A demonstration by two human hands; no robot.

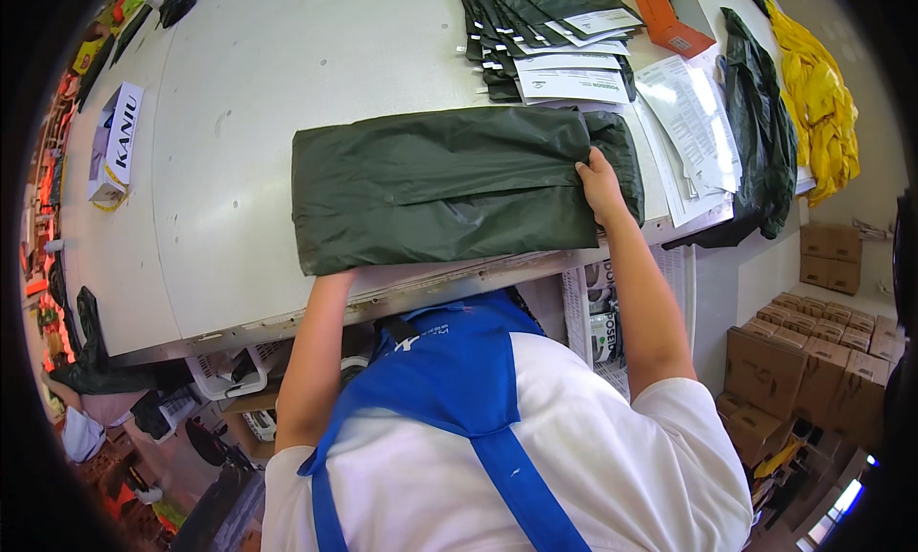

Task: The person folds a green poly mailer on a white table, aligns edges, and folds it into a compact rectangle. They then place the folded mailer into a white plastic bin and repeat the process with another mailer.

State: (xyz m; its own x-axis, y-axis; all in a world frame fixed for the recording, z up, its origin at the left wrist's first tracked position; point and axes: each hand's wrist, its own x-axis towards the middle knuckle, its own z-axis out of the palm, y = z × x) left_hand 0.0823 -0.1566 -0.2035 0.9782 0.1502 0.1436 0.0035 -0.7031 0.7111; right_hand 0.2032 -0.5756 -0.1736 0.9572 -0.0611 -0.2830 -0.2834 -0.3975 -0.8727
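- One dark green cloth bundle point(440, 184) lay near the middle of the tabletop point(239, 74), along its near edge, already folded into a long, creased rectangle.
- At its 3 o'clock end a folded section point(620, 136) showed beyond the upper layer, so the folding looked well advanced, with that end probably not yet squared.
- The right hand point(604, 191) grasped the upper layer there, thumb on top; the left hand was hidden under the 7 o'clock edge, so its grip could not be told.
- At 1 o'clock, just beyond the bundle, a stack of dark packets point(492, 36) with white sheets was fanned out, leaving little room on that side.
- Between 2 and 3 o'clock, loose papers point(681, 122) lay beside it, then dark green fabric point(760, 122) and yellow fabric point(822, 103); an orange carton point(669, 26) lay at 2.
- At 9 o'clock, a small white box point(117, 146) stood well apart.
- Nothing lay across the bundle except the right hand.
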